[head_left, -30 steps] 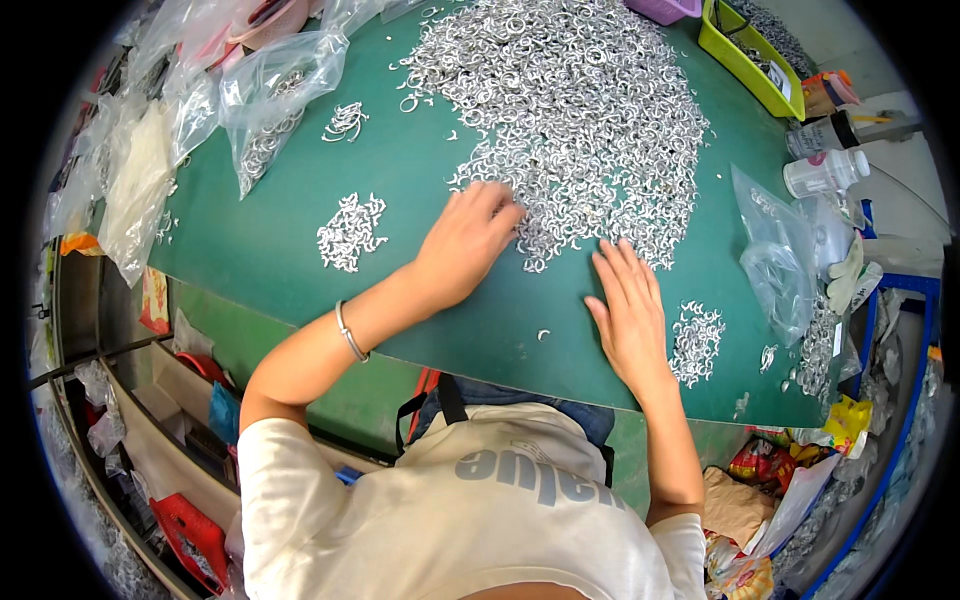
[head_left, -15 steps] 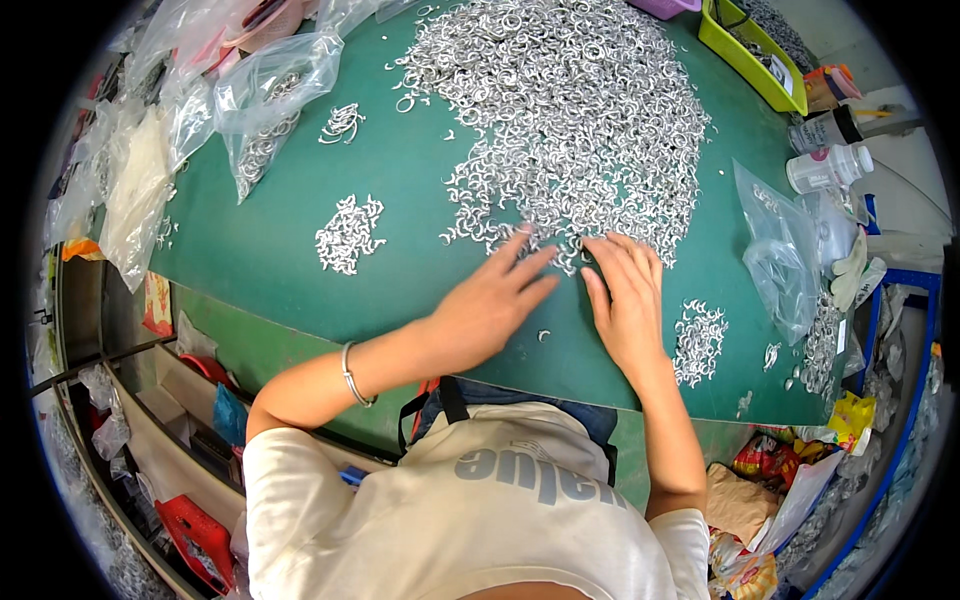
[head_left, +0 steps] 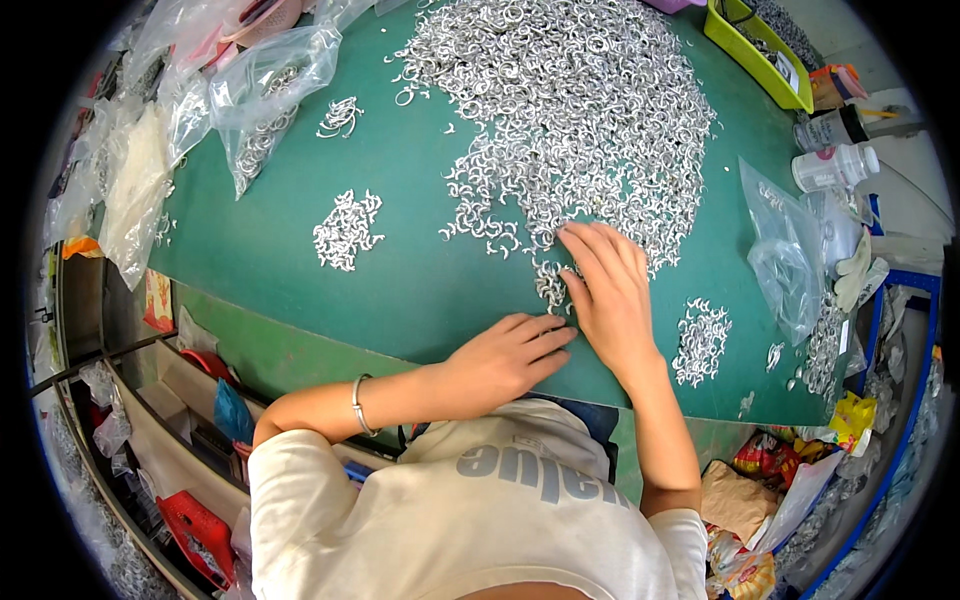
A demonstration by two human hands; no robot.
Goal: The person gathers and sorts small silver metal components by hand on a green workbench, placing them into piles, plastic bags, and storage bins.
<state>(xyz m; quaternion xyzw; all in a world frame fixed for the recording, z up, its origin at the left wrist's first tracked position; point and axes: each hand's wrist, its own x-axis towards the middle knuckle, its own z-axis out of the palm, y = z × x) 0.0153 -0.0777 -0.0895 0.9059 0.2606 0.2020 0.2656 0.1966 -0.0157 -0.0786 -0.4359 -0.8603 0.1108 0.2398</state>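
A broad heap of small silver-coloured curved metal pieces (head_left: 570, 110), some shaped like rings and hooks, covers the far middle of the green table (head_left: 430, 310). My right hand (head_left: 608, 285) is open, its fingertips resting on the near edge of the heap. Beside its thumb lies a small cluster of these pieces (head_left: 548, 285), drawn out toward me. My left hand (head_left: 505, 362) lies at the table's near edge, just below that cluster, with its fingers stretched loosely to the right and apart. I see nothing held in either hand.
Separate small piles lie at left (head_left: 347, 230), far left (head_left: 341, 117) and right (head_left: 702, 342). Plastic bags (head_left: 270, 105) crowd the left side. A clear bag (head_left: 783, 255), a white bottle (head_left: 835, 168) and a yellow-green tray (head_left: 757, 55) line the right side.
My left hand has pulled back from the heap toward the near table edge. A small cluster has come away toward me from the heap's edge. My right hand has shifted slightly left.
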